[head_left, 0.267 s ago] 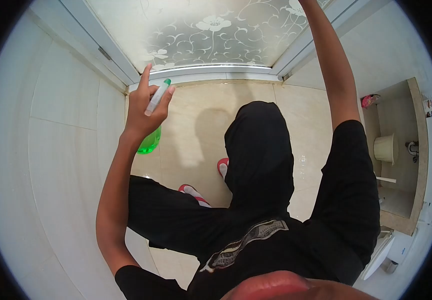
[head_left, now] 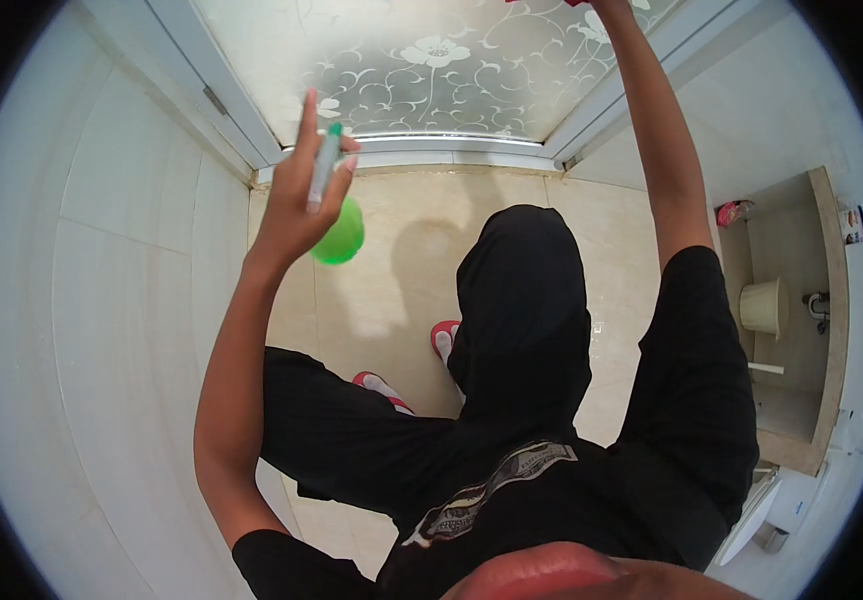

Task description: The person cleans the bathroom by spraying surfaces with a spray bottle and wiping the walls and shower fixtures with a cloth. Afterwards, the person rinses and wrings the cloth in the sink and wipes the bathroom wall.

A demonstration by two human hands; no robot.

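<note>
My left hand (head_left: 297, 195) grips a spray bottle by its neck, its white nozzle with a green tip (head_left: 325, 165) pointing toward the door. One finger is stretched upward. Below the hand shows the bottle's green body (head_left: 340, 232), slightly blurred. In front stands a frosted glass door (head_left: 452, 95) with white flower patterns. My right hand (head_left: 607, 4) reaches up to the top edge of the view, where only its base shows and the fingers are cut off. Beside it, slivers of something red (head_left: 574, 2) show at the frame edge; I cannot make out what it is.
White tiled wall (head_left: 122, 260) runs along the left. On the right is a stone-edged cabinet (head_left: 832, 320) holding a cream bucket (head_left: 764, 307) and a pipe. My bent legs (head_left: 522, 310) and red slippers (head_left: 442, 337) are over the beige tiled floor (head_left: 392, 200).
My left hand has moved slightly right with the spray bottle, and more of the green body shows. The red thing by my right hand has come into view at the top.
</note>
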